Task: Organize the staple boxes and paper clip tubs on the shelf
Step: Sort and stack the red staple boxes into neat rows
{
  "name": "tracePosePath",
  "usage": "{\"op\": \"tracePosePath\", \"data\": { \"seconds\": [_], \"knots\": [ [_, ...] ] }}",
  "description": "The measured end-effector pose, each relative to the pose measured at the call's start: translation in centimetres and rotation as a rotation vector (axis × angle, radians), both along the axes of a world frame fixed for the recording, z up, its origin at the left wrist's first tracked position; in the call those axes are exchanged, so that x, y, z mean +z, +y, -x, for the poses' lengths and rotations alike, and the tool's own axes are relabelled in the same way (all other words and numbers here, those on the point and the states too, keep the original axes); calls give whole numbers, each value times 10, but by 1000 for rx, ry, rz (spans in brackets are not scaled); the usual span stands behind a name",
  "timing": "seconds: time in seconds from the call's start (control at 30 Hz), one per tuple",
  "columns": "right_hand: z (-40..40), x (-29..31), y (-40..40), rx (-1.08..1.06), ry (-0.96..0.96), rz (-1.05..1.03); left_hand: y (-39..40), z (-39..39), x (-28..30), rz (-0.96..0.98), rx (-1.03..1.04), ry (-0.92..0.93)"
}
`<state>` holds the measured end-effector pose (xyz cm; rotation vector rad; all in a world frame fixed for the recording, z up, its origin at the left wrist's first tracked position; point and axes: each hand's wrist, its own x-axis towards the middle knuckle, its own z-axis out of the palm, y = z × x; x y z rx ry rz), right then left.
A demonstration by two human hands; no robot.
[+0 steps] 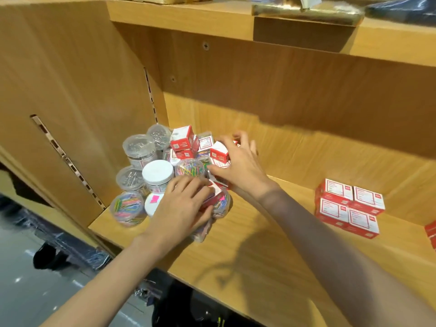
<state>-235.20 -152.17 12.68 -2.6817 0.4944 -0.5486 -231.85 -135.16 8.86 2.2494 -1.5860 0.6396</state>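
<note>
Left hand (182, 204) lies palm down at the front of a jumbled heap on the wooden shelf (271, 244), its fingers curled over a red-and-white staple box (213, 193) at the heap's near edge. To its left stand the paper clip tubs: a clear tub of coloured clips (128, 208) at the front corner, 3 clear tubs of silver clips (139, 151) behind it against the side panel (70, 90), and a white-lidded tub (157, 174) between them. Another clear tub of coloured clips (188, 168) sits in the middle of the heap, just beyond the left fingertips. Behind it more staple boxes (182, 139) lie tilted at odd angles. Right hand (238, 165) reaches in over the heap's right side, fingers spread and bent around 1 tilted staple box (219, 153), thumb down toward the left hand. Well apart to the right, 4 staple boxes (349, 206) sit in a tidy 2-by-2 block on the shelf. Further red boxes (431, 232) are cut off at the right edge of the view.
</note>
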Motion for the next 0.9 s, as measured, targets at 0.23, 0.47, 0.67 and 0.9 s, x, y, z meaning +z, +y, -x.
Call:
{"op": "tracePosePath", "data": {
  "seconds": [0.23,0.47,0.67,0.9],
  "knots": [
    [18,-7,1,60,-113,-92,3,2,-6,27,-51,29],
    [59,-3,-14,19,-231,-171,-4,6,2,86,-199,168],
    [164,-32,-21,-231,-104,-193,-47,40,-3,114,-381,510],
    [209,-37,-21,-253,-56,-225,-86,61,-35,-23,-503,604]
  ]
}}
